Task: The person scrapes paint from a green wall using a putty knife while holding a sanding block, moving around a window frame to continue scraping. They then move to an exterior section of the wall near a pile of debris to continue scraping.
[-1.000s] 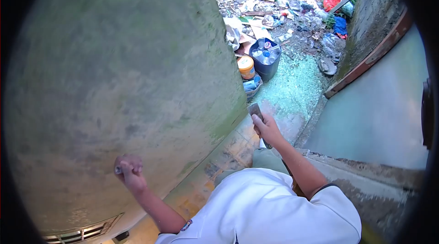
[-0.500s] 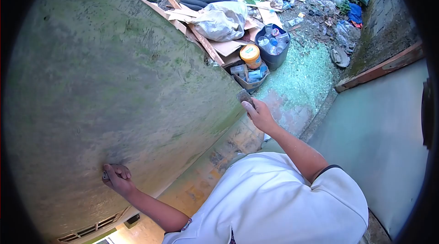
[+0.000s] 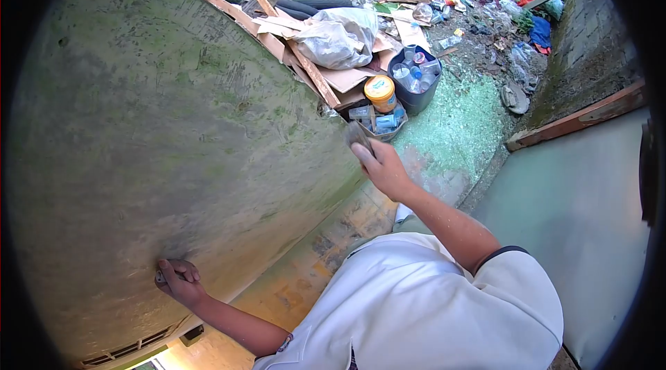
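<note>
My left hand (image 3: 182, 283) is closed low against the mossy wall (image 3: 194, 120), its fingers curled around a small grey metal piece (image 3: 161, 276) that looks like the end of a chisel. Most of that piece is hidden in the fist. Out to the right and higher up, my right hand (image 3: 383, 169) grips a grey-brown, block-shaped thing (image 3: 359, 137), possibly a hammer head or a stone. It is blurred, and I cannot make out whether a handle is in the fist. The two hands are well apart.
A bucket of plastic bottles (image 3: 416, 97) and a yellow-lidded tub (image 3: 380, 91) stand beyond the wall's edge. Broken glass (image 3: 461, 120) covers the ground there. Boards (image 3: 312, 68) and a sack (image 3: 338, 37) lie behind. A metal sheet (image 3: 569, 210) stands at the right.
My right hand has moved slightly left and up with the block-shaped thing, toward the wall's edge. My left hand stays nearly in place. The view has shifted a little.
</note>
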Available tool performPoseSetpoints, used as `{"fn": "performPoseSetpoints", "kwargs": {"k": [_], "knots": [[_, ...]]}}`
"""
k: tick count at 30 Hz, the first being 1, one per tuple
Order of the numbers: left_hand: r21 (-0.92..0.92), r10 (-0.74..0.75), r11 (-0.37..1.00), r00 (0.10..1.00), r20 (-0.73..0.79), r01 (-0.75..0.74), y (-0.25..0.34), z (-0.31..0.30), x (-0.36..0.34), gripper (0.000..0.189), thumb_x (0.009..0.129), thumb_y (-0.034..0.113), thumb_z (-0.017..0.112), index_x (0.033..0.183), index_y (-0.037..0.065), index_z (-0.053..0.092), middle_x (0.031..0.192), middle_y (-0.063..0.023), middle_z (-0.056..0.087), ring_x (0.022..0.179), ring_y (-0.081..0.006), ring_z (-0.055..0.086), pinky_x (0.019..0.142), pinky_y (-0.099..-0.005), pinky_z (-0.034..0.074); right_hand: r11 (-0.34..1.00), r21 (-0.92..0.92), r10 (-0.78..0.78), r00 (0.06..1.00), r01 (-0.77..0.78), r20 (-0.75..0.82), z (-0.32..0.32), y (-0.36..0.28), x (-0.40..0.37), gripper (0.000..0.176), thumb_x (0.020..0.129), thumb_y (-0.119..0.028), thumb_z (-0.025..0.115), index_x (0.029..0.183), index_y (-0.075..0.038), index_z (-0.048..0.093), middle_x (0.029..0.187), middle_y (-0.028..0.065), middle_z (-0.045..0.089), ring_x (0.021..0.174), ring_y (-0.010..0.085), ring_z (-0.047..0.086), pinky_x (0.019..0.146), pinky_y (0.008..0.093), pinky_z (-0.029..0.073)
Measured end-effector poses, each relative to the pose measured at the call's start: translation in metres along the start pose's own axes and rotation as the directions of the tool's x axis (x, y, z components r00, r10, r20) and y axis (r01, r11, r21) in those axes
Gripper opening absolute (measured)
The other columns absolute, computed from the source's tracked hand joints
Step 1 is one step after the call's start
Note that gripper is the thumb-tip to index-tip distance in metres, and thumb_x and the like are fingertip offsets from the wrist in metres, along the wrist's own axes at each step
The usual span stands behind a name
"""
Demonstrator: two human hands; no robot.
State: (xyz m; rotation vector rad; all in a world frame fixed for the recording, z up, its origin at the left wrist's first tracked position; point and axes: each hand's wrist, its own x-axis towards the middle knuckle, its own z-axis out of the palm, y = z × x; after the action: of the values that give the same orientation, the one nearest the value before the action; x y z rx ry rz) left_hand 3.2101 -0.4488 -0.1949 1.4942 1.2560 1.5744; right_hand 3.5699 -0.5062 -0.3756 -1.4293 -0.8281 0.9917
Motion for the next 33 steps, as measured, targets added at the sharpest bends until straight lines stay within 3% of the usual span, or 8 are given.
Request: {"fn": "performPoseSetpoints", "kwargs": {"k": [5,7,11,17,23,26,28,33], "knots": [[0.002,-0.011,1.000,1.000,-0.001,0.011,-0.001,-0.001,0.000,0.040,0.089,0.024,0.057,0.056,0.008,0.042,0.045,-0.0006,0.038,0.033,-0.0088,0.030,0.031,-0.0240,0.024,0.995,0.095,0.001,0.999,-0.005,0.044,0.005,-0.036,-0.003,0.039,0.091,-0.035,0.053,0.075,0.000,0.052,0.058,0.0056,0.048,0.055,0.0138,0.045,0.053,0.0317,0.039],[-0.002,-0.006,1.000,1.000,-0.004,0.006,-0.003,-0.002,0.000,0.039,0.089,0.024,0.057,0.056,0.008,0.042,0.045,-0.0005,0.038,0.033,-0.0090,0.030,0.032,-0.0241,0.025,1.000,-0.007,0.004,0.999,-0.003,0.049,0.003,-0.016,-0.020,0.035,0.093,-0.032,0.049,0.073,-0.004,0.049,0.056,-0.0019,0.044,0.051,0.0057,0.040,0.047,0.0244,0.033],[-0.013,-0.021,1.000,1.000,-0.015,0.021,0.000,0.001,-0.001,0.039,0.089,0.024,0.057,0.057,0.008,0.043,0.045,-0.0006,0.038,0.033,-0.0091,0.031,0.032,-0.0240,0.025,0.992,-0.006,0.124,0.990,-0.124,0.069,-0.001,0.008,-0.031,0.040,0.091,-0.035,0.052,0.074,0.000,0.051,0.056,0.0039,0.046,0.052,0.0131,0.044,0.050,0.0316,0.037],[0.007,-0.007,1.000,1.000,-0.016,0.007,0.002,0.004,-0.002,0.038,0.089,0.023,0.057,0.057,0.008,0.043,0.045,-0.0006,0.038,0.034,-0.0089,0.031,0.032,-0.0239,0.026,0.984,0.171,-0.042,0.999,0.042,-0.003,0.010,-0.036,0.006,0.041,0.091,-0.037,0.052,0.074,0.001,0.052,0.056,0.0044,0.047,0.051,0.0135,0.043,0.050,0.0321,0.037],[0.005,-0.022,1.000,0.999,-0.034,0.022,0.002,0.005,-0.003,0.038,0.089,0.024,0.057,0.058,0.008,0.044,0.046,-0.0008,0.039,0.034,-0.0088,0.031,0.032,-0.0241,0.026,0.993,-0.013,0.121,0.992,-0.120,0.024,-0.005,0.022,-0.036,0.041,0.091,-0.036,0.052,0.073,0.001,0.052,0.057,0.0064,0.049,0.053,0.0149,0.046,0.052,0.0328,0.039],[-0.008,-0.025,1.000,0.999,-0.031,0.025,0.001,0.003,-0.002,0.037,0.089,0.024,0.057,0.058,0.008,0.044,0.046,-0.0007,0.039,0.034,-0.0090,0.031,0.033,-0.0242,0.027,0.991,-0.023,0.129,0.992,-0.128,0.017,-0.001,0.033,-0.028,0.036,0.094,-0.033,0.049,0.075,-0.002,0.051,0.058,-0.0013,0.046,0.053,0.0069,0.041,0.048,0.0254,0.034],[-0.004,-0.016,1.000,1.000,0.007,0.016,0.002,0.005,-0.003,0.037,0.088,0.024,0.059,0.058,0.008,0.044,0.047,-0.0006,0.039,0.034,-0.0092,0.032,0.033,-0.0243,0.027,0.997,-0.069,0.015,0.997,-0.020,-0.070,0.007,0.025,0.001,0.040,0.090,-0.035,0.053,0.076,0.002,0.054,0.058,0.0092,0.051,0.056,0.0168,0.049,0.055,0.0337,0.040],[-0.001,-0.035,0.999,0.999,0.001,0.035,0.000,0.000,-0.002,0.037,0.088,0.025,0.059,0.059,0.008,0.044,0.047,-0.0006,0.040,0.035,-0.0094,0.032,0.033,-0.0243,0.028,0.991,-0.077,0.106,0.994,-0.105,0.015,0.013,0.028,-0.025,0.039,0.090,-0.035,0.053,0.080,0.002,0.056,0.060,0.0108,0.052,0.057,0.0181,0.049,0.056,0.0349,0.040]]}}
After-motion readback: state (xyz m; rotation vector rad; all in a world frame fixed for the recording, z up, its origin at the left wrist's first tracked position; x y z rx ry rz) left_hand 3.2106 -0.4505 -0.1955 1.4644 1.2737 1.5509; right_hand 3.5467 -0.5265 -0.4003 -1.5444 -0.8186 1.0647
